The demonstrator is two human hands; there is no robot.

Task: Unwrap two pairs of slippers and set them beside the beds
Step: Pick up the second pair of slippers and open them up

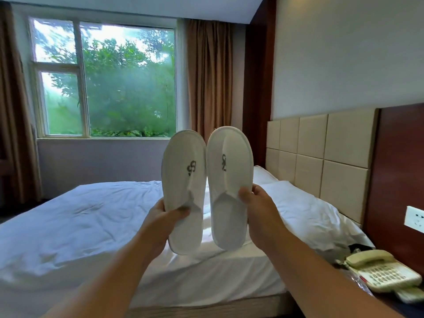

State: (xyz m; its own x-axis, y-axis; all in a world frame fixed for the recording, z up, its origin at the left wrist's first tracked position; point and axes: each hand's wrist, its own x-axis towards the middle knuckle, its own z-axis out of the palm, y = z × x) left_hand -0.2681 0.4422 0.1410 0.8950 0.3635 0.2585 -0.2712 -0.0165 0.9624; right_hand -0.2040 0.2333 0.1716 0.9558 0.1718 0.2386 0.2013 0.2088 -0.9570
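**Slippers.** Two white closed-toe slippers, each with a grey monogram on the upper, are held in the air in front of the bed (80,226). No wrapping is on them. The left slipper (183,180) is in the left hand (160,216). That hand's fingers (180,211) grip it at the opening of the upper, thumb on the front. The right slipper (229,177) is in the right hand (259,203), which grips its outer edge at the same level, thumb on the front. The remaining digits of both hands are hidden behind the soles.

**Surroundings.** The bed carries white sheets and a pillow (309,210) against a padded headboard (321,161). A window (105,79) with a brown curtain (206,76) lies behind. At lower right, a beige telephone (380,271) sits on a dark counter (390,304) below a wall socket (415,219). The slippers block part of the pillow area from view.

**Orientation.** Both long axes run near vertical. Toes point up and heels down, with the uppers facing the camera. The inner edges touch near the toes and part lower down.
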